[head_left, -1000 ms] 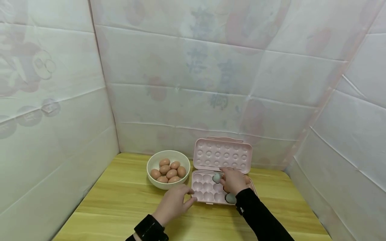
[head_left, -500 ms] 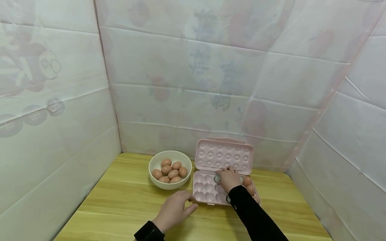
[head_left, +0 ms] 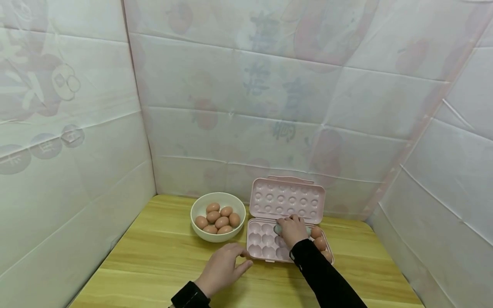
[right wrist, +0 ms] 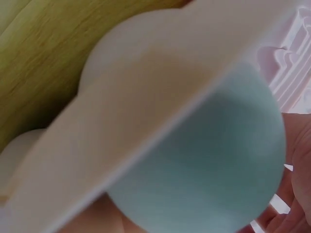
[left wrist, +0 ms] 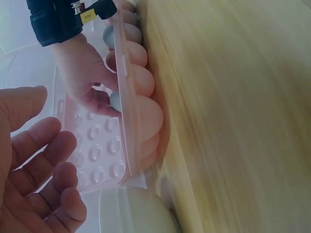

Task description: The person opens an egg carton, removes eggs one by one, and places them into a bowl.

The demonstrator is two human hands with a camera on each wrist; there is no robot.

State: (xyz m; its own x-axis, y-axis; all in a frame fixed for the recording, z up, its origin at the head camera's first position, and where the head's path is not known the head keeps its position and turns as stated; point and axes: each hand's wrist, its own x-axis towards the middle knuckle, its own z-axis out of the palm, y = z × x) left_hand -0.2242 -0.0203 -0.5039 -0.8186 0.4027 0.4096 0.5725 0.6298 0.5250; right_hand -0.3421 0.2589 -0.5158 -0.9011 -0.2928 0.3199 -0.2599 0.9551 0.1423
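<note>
A pink plastic egg carton [head_left: 254,239] lies with its lid [head_left: 286,200] raised against the back wall. My right hand [head_left: 294,231] reaches over the back row and pinches a pale green egg [head_left: 277,229] there. In the left wrist view, the thumb and fingers of that hand curl round the green egg [left wrist: 115,100]. Brown eggs [head_left: 319,244] fill the carton's right end. Another green egg [right wrist: 209,160] looms close in the right wrist view. Near the carton's front left corner, my left hand [head_left: 221,265] hovers with fingers loosely bent, holding nothing.
A cream bowl [head_left: 194,229] with several brown eggs [head_left: 213,217] stands left of the carton. Printed white sheeting [head_left: 231,128] encloses the wooden table [head_left: 142,248] at the back and both sides.
My right hand has moved slightly left and closer over the green egg, uncovering brown eggs at the carton's right end. The view has shifted a little; my left hand stays nearly in place.
</note>
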